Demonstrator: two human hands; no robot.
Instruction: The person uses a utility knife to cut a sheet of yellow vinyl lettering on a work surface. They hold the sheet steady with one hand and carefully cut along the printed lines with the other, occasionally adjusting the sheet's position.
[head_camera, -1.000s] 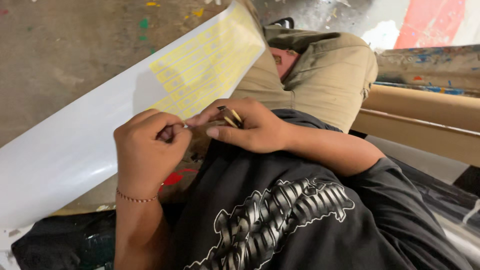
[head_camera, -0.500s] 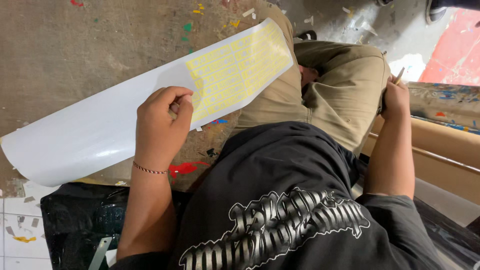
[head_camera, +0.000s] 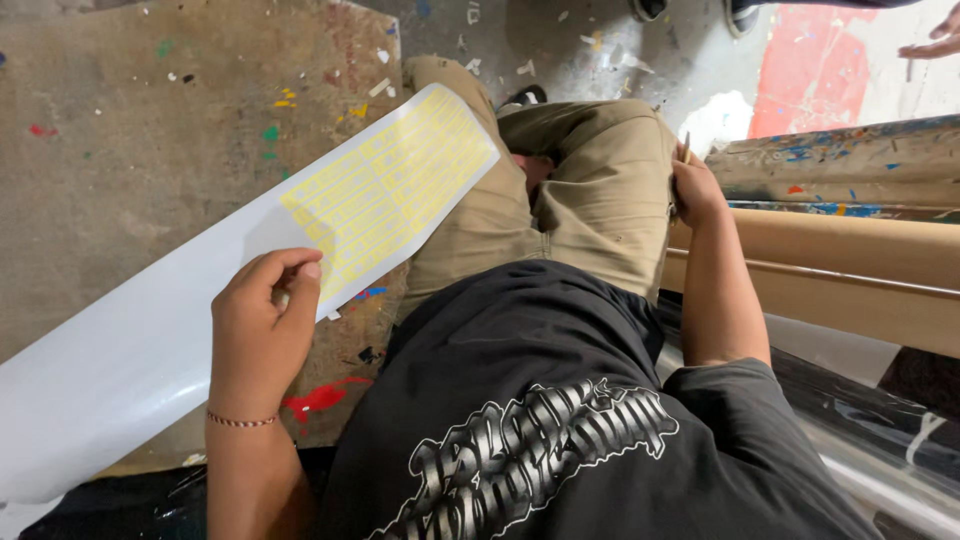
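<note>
On the lap, across the left thigh of the khaki trousers (head_camera: 600, 190), lies a long white sheet (head_camera: 130, 350) with a block of yellow stickers (head_camera: 385, 195) at its far end. Sheet runs from lower left up to the knee; its near part hangs over the paint-spattered floor (head_camera: 130, 150). Left hand (head_camera: 258, 325) sits at the sheet's near long edge, just beside the yellow block, fingers curled, thumb and forefinger pinching the sheet edge. Thin bead bracelet (head_camera: 240, 420) on that wrist. Right hand (head_camera: 695, 190) is well apart from the sheet, at the outer side of the right thigh, fingers closed around a thin pointed tool (head_camera: 685, 148); only the tip shows above the fist, kind cannot be told. Right of that hand, a brown cardboard roll (head_camera: 850, 260) lies lengthwise, with a paint-stained board (head_camera: 840, 160) beyond it. Black printed T-shirt (head_camera: 540, 430) fills the bottom. Top right corner: another person's hand (head_camera: 935, 45) and shoes (head_camera: 690, 10), over a red floor patch (head_camera: 810, 70).
</note>
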